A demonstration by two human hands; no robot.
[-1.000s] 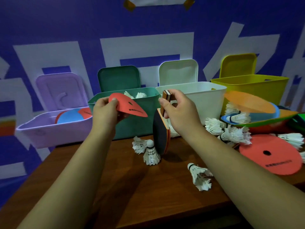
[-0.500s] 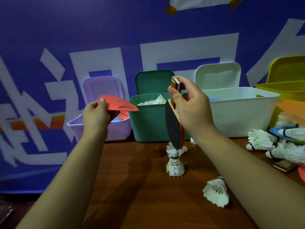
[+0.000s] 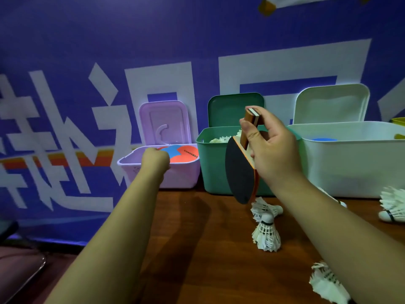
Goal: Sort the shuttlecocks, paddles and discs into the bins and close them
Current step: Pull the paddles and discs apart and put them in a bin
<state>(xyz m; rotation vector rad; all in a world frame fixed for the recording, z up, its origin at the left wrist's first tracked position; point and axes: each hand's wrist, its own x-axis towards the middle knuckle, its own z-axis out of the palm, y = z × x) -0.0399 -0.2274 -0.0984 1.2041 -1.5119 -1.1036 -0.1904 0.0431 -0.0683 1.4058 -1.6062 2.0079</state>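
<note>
My left hand (image 3: 155, 160) reaches over the open purple bin (image 3: 175, 176), knuckles toward me. A red disc (image 3: 185, 155) lies in that bin beside a blue disc (image 3: 174, 150), its edge at my fingers; whether I still grip it is hidden. My right hand (image 3: 271, 150) holds a table-tennis paddle (image 3: 238, 172) by its handle, black blade hanging down in front of the green bin (image 3: 212, 167). The green bin holds white shuttlecocks (image 3: 219, 139). Loose shuttlecocks (image 3: 266, 233) stand on the wooden table below the paddle.
An open white bin (image 3: 350, 165) stands right of the green one with something blue (image 3: 324, 139) inside. All three lids lean up against the blue wall. More shuttlecocks lie at the right edge (image 3: 392, 205) and near my right forearm (image 3: 327, 284).
My left hand has carried the red disc leftward and down into the purple bin. My view has swung left. The right hand still holds the paddle in front of the green bin.
</note>
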